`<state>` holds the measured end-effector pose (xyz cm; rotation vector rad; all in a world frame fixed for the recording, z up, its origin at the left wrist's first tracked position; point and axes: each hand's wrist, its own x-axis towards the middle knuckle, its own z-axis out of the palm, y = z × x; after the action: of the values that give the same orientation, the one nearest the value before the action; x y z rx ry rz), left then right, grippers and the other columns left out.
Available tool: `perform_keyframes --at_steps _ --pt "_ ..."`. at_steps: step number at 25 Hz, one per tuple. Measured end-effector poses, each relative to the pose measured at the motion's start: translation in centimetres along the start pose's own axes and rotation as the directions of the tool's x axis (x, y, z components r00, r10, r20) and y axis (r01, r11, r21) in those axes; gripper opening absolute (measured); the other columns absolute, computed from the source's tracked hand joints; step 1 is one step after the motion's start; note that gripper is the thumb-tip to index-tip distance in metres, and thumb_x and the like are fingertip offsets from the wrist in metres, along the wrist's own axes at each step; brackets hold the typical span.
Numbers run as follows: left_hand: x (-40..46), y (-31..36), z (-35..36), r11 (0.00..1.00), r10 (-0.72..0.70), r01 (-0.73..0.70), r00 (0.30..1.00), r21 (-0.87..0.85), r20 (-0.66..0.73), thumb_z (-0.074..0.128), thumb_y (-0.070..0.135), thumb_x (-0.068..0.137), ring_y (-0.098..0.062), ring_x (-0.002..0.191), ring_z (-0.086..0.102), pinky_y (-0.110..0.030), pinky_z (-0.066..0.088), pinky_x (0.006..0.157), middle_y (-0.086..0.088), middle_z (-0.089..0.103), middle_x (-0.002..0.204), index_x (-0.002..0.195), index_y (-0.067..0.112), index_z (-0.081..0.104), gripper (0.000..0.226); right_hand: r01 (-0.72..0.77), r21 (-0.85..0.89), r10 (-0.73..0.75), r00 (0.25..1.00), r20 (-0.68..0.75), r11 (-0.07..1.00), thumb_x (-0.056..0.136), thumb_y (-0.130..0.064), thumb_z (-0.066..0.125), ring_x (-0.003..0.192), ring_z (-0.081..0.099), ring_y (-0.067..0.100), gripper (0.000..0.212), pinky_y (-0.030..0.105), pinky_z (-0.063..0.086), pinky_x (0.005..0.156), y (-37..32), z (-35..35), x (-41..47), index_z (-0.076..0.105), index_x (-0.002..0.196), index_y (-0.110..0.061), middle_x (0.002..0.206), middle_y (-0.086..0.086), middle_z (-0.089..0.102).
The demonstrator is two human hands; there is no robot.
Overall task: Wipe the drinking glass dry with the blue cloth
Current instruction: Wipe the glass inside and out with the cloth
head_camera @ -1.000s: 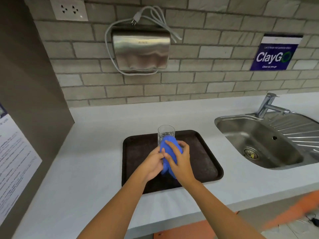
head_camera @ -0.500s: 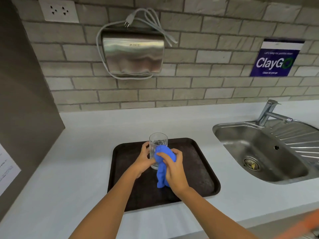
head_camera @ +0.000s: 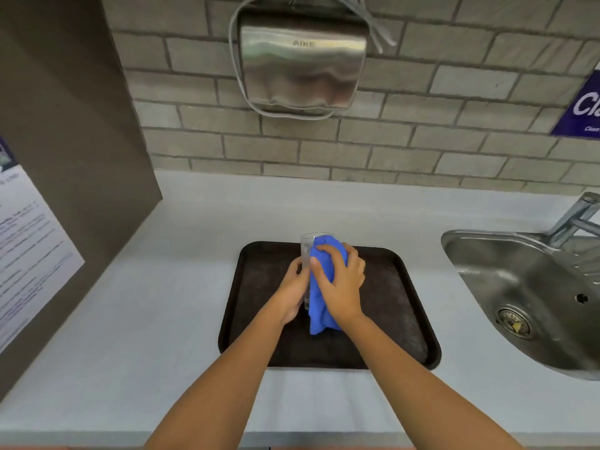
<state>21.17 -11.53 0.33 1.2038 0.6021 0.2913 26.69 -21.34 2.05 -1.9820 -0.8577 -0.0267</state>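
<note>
A clear drinking glass (head_camera: 306,251) stands upright over the dark brown tray (head_camera: 402,323), mostly covered by the blue cloth (head_camera: 319,303). My left hand (head_camera: 293,289) grips the glass from its left side. My right hand (head_camera: 342,282) presses the blue cloth against the glass's near and right side, up to the rim. A tail of the cloth hangs down below my hands toward the tray. Only the glass's left edge and rim show.
The tray lies on a white counter (head_camera: 146,303). A steel sink (head_camera: 526,297) with a tap (head_camera: 574,219) is at the right. A steel hand dryer (head_camera: 302,63) hangs on the brick wall. A brown side panel with a paper notice (head_camera: 29,241) stands at the left.
My right hand and the cloth have risen to the glass's rim and spread wider over it. The view has shifted to the left and closer.
</note>
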Motion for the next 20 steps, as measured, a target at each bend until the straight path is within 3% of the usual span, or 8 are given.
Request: perform_keyframes --at_steps 2,5,8,10,13,16,20 --pt "-0.2 0.5 -0.3 0.999 0.023 -0.024 0.999 -0.036 -0.033 0.056 0.044 0.098 -0.021 0.109 0.071 -0.034 0.06 0.084 -0.011 0.07 0.126 0.133 0.014 0.055 0.046 -0.009 0.022 0.008 1.0 0.029 1.0 0.082 -0.064 0.057 0.121 0.035 0.015 0.042 0.033 0.03 0.104 -1.0 0.3 0.7 0.051 0.119 -0.044 0.138 -0.005 0.037" --pt "-1.2 1.8 -1.1 0.999 0.021 -0.024 0.996 -0.038 -0.091 0.052 0.041 0.101 -0.024 0.114 0.069 -0.043 0.057 0.097 -0.012 0.069 0.129 0.134 0.012 0.057 0.044 0.0 0.183 -0.018 0.995 0.097 0.983 0.081 -0.053 0.069 0.122 0.035 0.012 0.042 0.03 0.032 0.106 -1.9 0.6 1.5 0.05 0.117 -0.044 0.14 -0.005 0.035" --pt "-2.2 2.8 -1.4 0.997 0.019 -0.024 0.997 -0.068 -0.073 0.043 0.047 0.101 -0.026 0.118 0.067 -0.049 0.052 0.103 -0.011 0.071 0.127 0.131 0.018 0.063 0.046 -0.062 0.343 0.001 0.985 0.173 0.937 0.084 -0.041 0.071 0.12 0.037 -0.003 0.034 0.002 0.034 0.097 -2.6 0.4 2.4 0.05 0.11 -0.049 0.136 -0.003 0.025" --pt "-2.4 3.2 -1.1 0.99 0.02 -0.027 0.998 -0.138 -0.052 0.04 0.047 0.101 -0.028 0.12 0.066 -0.049 0.051 0.104 -0.014 0.07 0.128 0.132 0.017 0.063 0.049 -0.099 0.385 0.025 0.981 0.192 0.918 0.088 -0.036 0.069 0.116 0.039 -0.007 0.029 -0.005 0.036 0.086 -2.9 0.2 3.0 0.052 0.104 -0.053 0.128 -0.004 0.026" --pt "-2.9 3.6 0.4 0.984 0.0 -0.015 0.996 -0.176 -0.086 0.045 0.049 0.1 -0.027 0.117 0.068 -0.047 0.051 0.105 -0.014 0.072 0.126 0.129 0.017 0.065 0.048 -0.078 0.433 0.022 0.991 0.133 0.898 0.095 -0.026 0.061 0.112 0.048 -0.005 0.023 0.014 0.045 0.098 -2.2 -0.7 3.7 0.058 0.107 -0.045 0.123 -0.001 0.04" --pt "-3.2 3.7 1.7 0.977 -0.042 0.018 0.994 -0.214 -0.106 0.048 0.052 0.099 -0.028 0.116 0.069 -0.047 0.052 0.104 -0.014 0.072 0.125 0.13 0.017 0.065 0.05 -0.091 0.41 0.068 0.995 0.071 0.908 0.1 -0.026 0.052 0.123 0.049 0.013 0.025 0.039 0.041 0.109 -1.6 -1.3 4.1 0.06 0.123 -0.031 0.128 -0.004 0.055" --pt "-2.9 3.4 1.4 0.95 0.023 -0.05 0.996 -0.307 -0.091 0.052 0.048 0.098 -0.025 0.12 0.066 -0.039 0.051 0.104 -0.013 0.07 0.128 0.133 0.015 0.063 0.049 -0.029 0.323 0.013 0.999 0.051 0.946 0.1 -0.032 0.046 0.131 0.046 0.018 0.035 0.042 0.041 0.109 -2.5 -0.9 1.9 0.053 0.135 -0.033 0.144 -0.006 0.049"
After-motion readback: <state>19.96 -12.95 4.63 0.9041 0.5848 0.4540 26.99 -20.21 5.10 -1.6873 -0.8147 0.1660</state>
